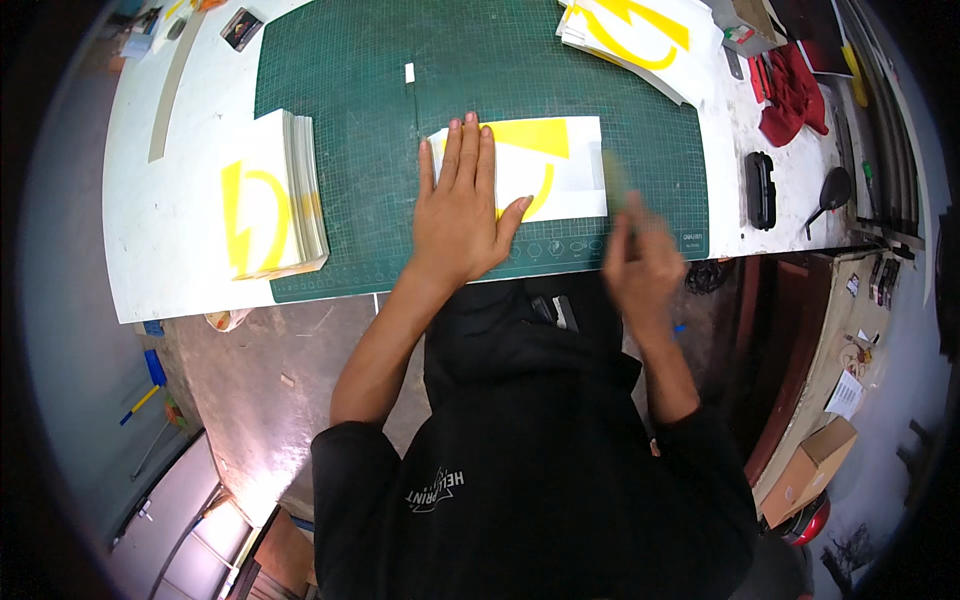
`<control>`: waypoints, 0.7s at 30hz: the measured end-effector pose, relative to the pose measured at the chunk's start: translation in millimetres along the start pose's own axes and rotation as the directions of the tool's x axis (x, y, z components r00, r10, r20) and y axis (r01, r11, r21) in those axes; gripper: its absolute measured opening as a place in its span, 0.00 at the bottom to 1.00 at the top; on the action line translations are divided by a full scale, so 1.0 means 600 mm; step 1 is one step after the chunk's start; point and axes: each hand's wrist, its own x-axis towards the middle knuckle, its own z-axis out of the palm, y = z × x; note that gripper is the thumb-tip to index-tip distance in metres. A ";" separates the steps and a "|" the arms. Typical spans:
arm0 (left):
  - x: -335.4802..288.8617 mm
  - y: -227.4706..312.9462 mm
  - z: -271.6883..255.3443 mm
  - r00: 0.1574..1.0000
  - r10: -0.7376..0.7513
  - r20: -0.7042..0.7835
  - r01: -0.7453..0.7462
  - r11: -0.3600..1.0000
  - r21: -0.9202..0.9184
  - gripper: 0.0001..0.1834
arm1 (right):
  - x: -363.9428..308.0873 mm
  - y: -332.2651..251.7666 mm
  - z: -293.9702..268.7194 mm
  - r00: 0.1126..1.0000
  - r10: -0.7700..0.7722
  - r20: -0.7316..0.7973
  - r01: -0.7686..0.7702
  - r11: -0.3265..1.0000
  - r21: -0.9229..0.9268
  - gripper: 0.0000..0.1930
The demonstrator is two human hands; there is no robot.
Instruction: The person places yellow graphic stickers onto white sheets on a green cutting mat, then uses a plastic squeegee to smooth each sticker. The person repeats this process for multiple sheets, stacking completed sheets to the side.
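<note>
White surface [170, 215] all round, with a green cutting mat [345, 75] laid over its middle, makes a level base for handwork. On that mat, the left grip [460, 215] is spread flat, fingers straight and pinching nothing, its palm side down on the left part of a white sheet [582, 180] with yellow shapes. The right grip [645, 255] is just beyond the sheet's right end, badly blurred; a pale, streaky shape [614, 172] shows at its fingertips, but I cannot tell whether it is held or how firmly.

For good work here, I would judge, the left palm should bear down evenly so the sheet cannot skate or twist, with the thumb tucked away from the right grip's path. Long, steady strokes at one pressure would suit better than quick flicks.

Left of the left grip, well apart, a thick stack [268, 200] of similar sheets stands near; leave it unbumped. Farther out, beyond the right grip and away from the body, lie more yellow-marked sheets [640, 45].
</note>
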 end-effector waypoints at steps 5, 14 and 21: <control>-0.012 0.056 -0.034 0.977 -0.212 0.011 0.206 0.961 0.184 0.49 | 0.018 0.025 -0.026 0.985 0.096 -0.146 -0.066 0.978 0.196 0.19; 0.144 -0.071 -0.062 0.949 0.186 0.256 0.110 0.565 -0.818 0.44 | 0.113 -0.038 0.083 0.940 -0.341 -0.018 0.341 0.935 0.102 0.17; 0.138 -0.089 -0.031 0.934 0.251 0.253 -0.034 0.770 -0.637 0.39 | 0.054 -0.088 0.057 0.827 -0.548 0.123 0.476 0.800 0.365 0.18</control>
